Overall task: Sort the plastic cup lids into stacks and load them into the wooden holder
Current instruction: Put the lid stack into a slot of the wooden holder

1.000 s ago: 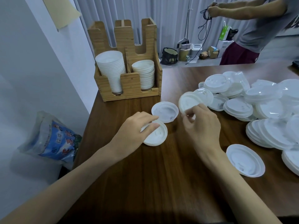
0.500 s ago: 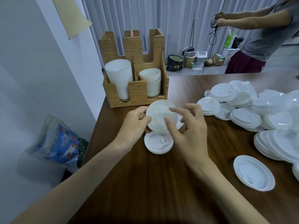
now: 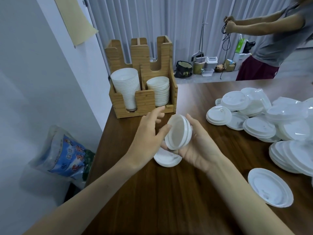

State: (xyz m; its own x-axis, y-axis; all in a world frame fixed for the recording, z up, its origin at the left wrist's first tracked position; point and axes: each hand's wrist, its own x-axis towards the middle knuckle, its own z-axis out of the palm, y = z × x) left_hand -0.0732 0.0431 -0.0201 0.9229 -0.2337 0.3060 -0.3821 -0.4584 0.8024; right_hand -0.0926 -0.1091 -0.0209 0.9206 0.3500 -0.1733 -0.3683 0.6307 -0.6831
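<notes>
A moment ago our hands were low, with one lid held flat just over the lid on the desk. Now we have lifted a small stack of lids [image 3: 179, 132] up and tipped it on its edge, so we look into its hollow side. Our right hand [image 3: 197, 146] cups it from behind and below, with the fingers curled around its rim. Our left hand [image 3: 149, 133] has let go a bit: its fingers are spread, and only the thumb touches the near rim.

One lid [image 3: 166, 159] lies flat on the brown desk [image 3: 169, 200], right under our hands, and they hide part of it. The wooden holder [image 3: 144, 99] stands at the far left corner of the desk. Its left slot has a tall stack [image 3: 126, 87] and its right slot a shorter stack [image 3: 159, 90].

A big loose pile of lids [image 3: 264, 119] covers the right side of the desk. One more lid [image 3: 270, 187] lies alone, near our right arm. A blue bag [image 3: 67, 158] sits on the floor to the left. Another person [image 3: 274, 39] stands behind the desk and holds a dark cord [image 3: 226, 39].
</notes>
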